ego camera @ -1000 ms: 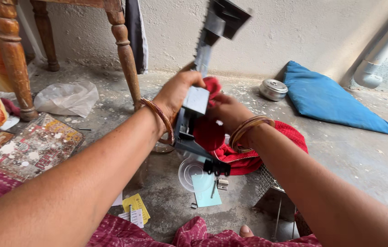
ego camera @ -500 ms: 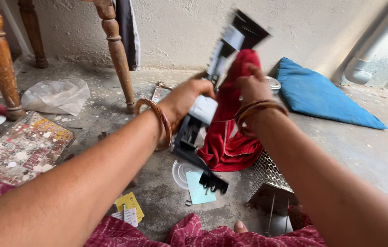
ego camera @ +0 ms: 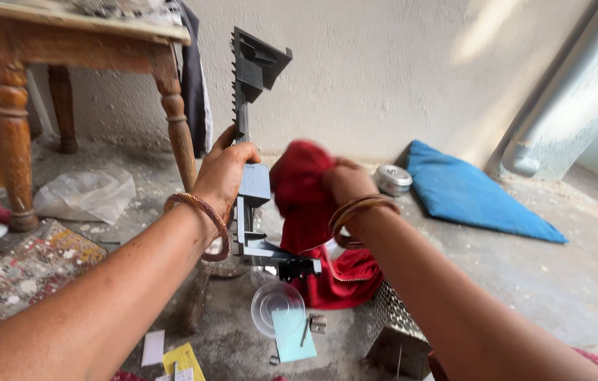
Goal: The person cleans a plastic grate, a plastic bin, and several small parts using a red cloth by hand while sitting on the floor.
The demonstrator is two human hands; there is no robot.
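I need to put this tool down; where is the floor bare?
Bare concrete lies right of the red cloth, between the blue cushion and perforated metal piece. Crowded: under the hands, around the clear round lid and paper scraps.

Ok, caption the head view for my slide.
Left hand holds a grey toothed metal stand upright while the right hand presses a red cloth against it, above a concrete floor.

A blue cushion lies on the floor by my wall, with a small round tin just beside it. A wooden table stands to my left, a crumpled plastic bag near its leg. A perforated metal box sits close to me.
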